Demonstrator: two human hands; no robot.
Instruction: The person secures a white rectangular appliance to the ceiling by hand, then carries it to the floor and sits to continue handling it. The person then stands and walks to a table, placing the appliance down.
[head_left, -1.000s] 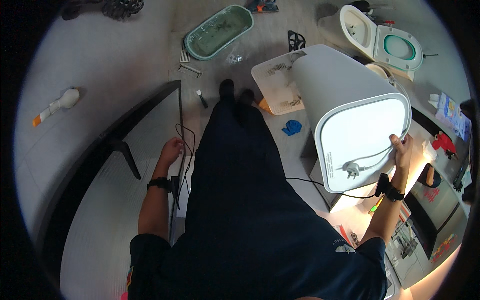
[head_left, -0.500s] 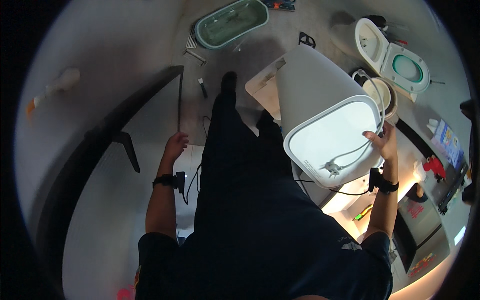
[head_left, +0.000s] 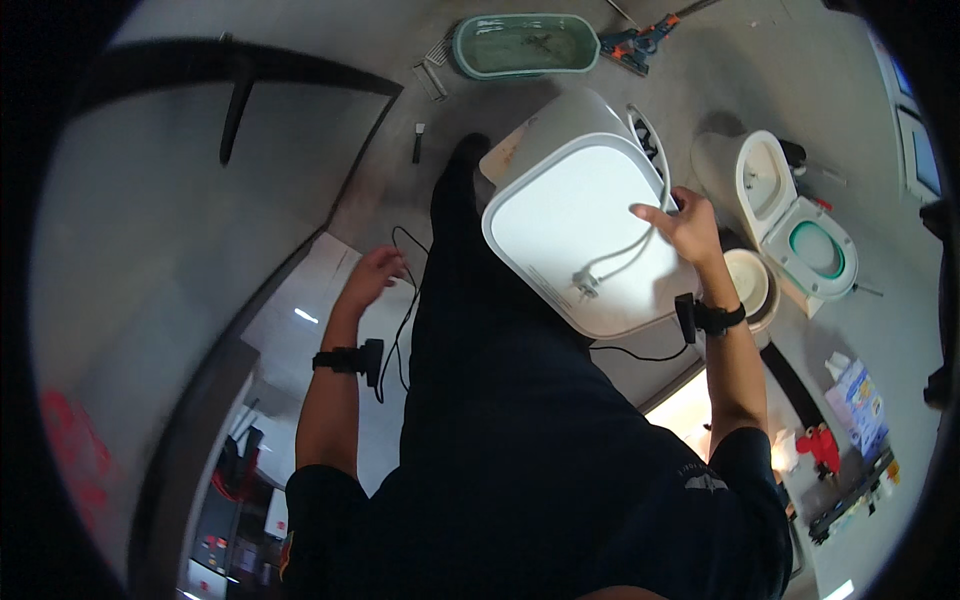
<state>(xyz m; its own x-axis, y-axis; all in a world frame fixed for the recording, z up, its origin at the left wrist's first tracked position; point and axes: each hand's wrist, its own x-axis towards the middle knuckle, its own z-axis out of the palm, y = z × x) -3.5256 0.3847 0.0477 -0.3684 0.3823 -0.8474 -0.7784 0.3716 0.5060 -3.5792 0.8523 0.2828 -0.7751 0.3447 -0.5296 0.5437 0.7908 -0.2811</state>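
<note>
Here I am, and the white appliance [head_left: 575, 225] is right in the middle of my view, held tilted in front of the dark trousers [head_left: 480, 330], its flat end panel [head_left: 545, 235] facing up at me. The right hand [head_left: 692, 232] has it: thumb pressed onto the panel near the corner, the other fingers wrapped behind the rim, where I can't see how deep they reach. The pale power cord [head_left: 632, 256] runs close by that thumb and loops out past the edge, its plug [head_left: 585, 287] lying against the panel.

Over on the left, the left hand [head_left: 373, 277] is free, fingers loosely bent around nothing, beside a thin black cable [head_left: 411, 307]; whether it brushes that, I can't tell.

Now, handling. One hand on a corner suggests a hollow shell, bulky more than heavy, I'd judge. Stiff, too: the rim shows no bending. But those smooth sides look slick, and a single-corner hold could let it twist. I'd favour the rim at two opposite edges, palms under the taper, with the cord kept clear of the fingers.

Beyond it, on the floor, I've got a green tub [head_left: 525, 74] and a black-handled scraper [head_left: 417, 147].
</note>
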